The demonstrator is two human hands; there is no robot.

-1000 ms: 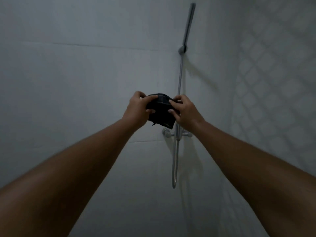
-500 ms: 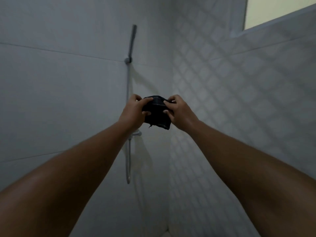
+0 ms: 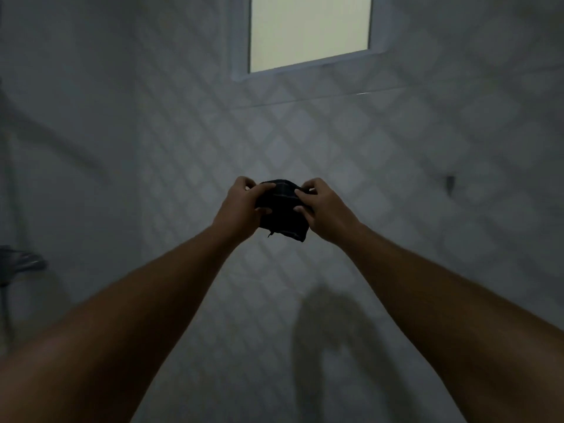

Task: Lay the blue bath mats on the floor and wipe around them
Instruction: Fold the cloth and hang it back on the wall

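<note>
A small dark cloth point(image 3: 282, 213) with faint pale stripes is bunched up at arm's length in front of me, at chest height. My left hand point(image 3: 241, 206) grips its left side and my right hand point(image 3: 325, 209) grips its right side, thumbs on top. A corner of the cloth hangs below the hands. No blue bath mat and no floor are in view.
A wall of diamond-patterned tiles point(image 3: 366, 154) faces me, with a lit window point(image 3: 308, 29) high up. A plain tiled wall point(image 3: 61, 117) is on the left, with a tap fitting point(image 3: 21, 261) at the left edge. A small hook point(image 3: 450, 181) sits on the right.
The view has swung right, from the shower rail on the plain wall to the patterned wall and window. Both hands keep hold of the cloth in the same pose.
</note>
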